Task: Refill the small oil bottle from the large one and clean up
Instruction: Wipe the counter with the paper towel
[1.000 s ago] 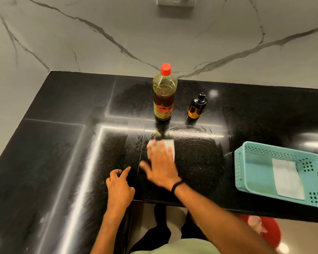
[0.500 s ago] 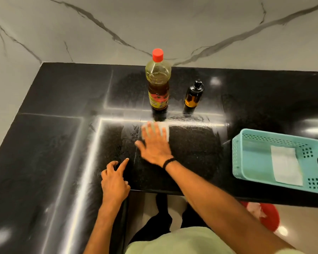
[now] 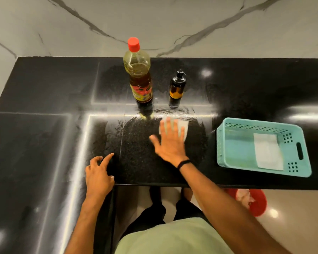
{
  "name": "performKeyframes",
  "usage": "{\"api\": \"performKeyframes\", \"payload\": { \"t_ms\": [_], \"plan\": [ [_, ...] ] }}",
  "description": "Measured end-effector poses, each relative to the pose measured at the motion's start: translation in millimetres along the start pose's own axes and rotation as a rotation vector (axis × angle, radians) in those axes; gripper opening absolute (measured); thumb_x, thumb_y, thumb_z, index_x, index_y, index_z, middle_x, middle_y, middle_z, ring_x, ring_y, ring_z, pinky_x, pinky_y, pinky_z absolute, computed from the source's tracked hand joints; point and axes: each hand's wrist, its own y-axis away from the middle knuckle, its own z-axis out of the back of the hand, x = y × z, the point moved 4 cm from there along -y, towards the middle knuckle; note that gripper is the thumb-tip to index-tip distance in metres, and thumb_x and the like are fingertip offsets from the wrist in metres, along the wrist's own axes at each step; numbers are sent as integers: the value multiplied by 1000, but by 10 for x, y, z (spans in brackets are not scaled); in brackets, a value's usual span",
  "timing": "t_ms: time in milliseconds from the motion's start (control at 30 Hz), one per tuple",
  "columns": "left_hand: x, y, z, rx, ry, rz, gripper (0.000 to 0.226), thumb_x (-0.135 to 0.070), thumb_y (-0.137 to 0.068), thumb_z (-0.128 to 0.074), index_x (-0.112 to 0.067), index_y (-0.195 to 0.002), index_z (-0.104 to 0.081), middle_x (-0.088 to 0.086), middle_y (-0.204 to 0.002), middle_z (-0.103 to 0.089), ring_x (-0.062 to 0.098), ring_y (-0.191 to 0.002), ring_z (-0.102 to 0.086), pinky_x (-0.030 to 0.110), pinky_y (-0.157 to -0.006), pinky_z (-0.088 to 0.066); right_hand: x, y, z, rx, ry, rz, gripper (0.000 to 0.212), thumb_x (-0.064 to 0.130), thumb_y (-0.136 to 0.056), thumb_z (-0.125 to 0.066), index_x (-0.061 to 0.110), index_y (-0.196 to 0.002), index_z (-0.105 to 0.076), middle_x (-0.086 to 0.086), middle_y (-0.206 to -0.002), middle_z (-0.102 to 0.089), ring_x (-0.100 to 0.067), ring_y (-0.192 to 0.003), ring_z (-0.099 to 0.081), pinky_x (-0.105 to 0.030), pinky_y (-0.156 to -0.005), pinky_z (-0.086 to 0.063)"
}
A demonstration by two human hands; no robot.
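The large oil bottle with a red cap stands upright at the back of the black counter. To its right stands the small amber bottle with a black pump top. My right hand lies flat, fingers straight, pressing a white tissue onto the counter just in front of the small bottle. Smear marks shine on the surface around it. My left hand rests near the counter's front edge, fingers loosely curled, holding nothing.
A teal plastic basket sits at the right with a white tissue lying inside. A red bin stands on the floor below the counter edge. A marble wall backs the counter.
My right hand has slid the tissue across the counter, first away from me toward the large bottle, then right to a spot in front of the small bottle. The left hand stayed put.
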Motion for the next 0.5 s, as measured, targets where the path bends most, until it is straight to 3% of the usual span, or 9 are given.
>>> {"api": "performKeyframes", "payload": {
  "t_ms": [133, 200, 333, 500],
  "plan": [
    [-17, 4, -12, -19, 12, -5, 86, 2, -68, -73, -31, -144, -47, 15, -140, -39, 41, -124, -40, 48, -104, -38, 140, 1000, -260, 54, 1, 210, 82, 70, -93, -23, 25, -157, 3, 3, -165, 11, -22, -151, 15, -57, -119, -6],
    [-21, -3, -26, -14, -2, -4, 87, 1, -69, -73, -32, -144, -46, 14, -141, -40, 41, -125, -39, 50, -102, -39, -159, 1251, -232, 44, 1, 164, 81, 70, -94, -23, 26, -157, 4, 4, -165, 9, -21, -151, 12, -56, -120, -7],
    [-69, -4, -55, 5, -42, 10, 86, -4, -70, -76, -30, -145, -45, 15, -143, -39, 41, -128, -37, 50, -104, -38, -732, 720, 34, -6, 43, -33, 79, 69, -94, -18, 25, -157, 2, 2, -165, 8, -25, -152, 9, -57, -120, -4],
    [-291, -58, -103, 15, -56, -36, 86, -3, -71, -72, -30, -147, -42, 15, -144, -38, 39, -131, -36, 49, -105, -35, -559, 23, 180, -22, -40, -117, 84, 72, -92, -15, 22, -157, 1, -4, -164, 11, -29, -150, 14, -59, -119, 4]
  ]
}}
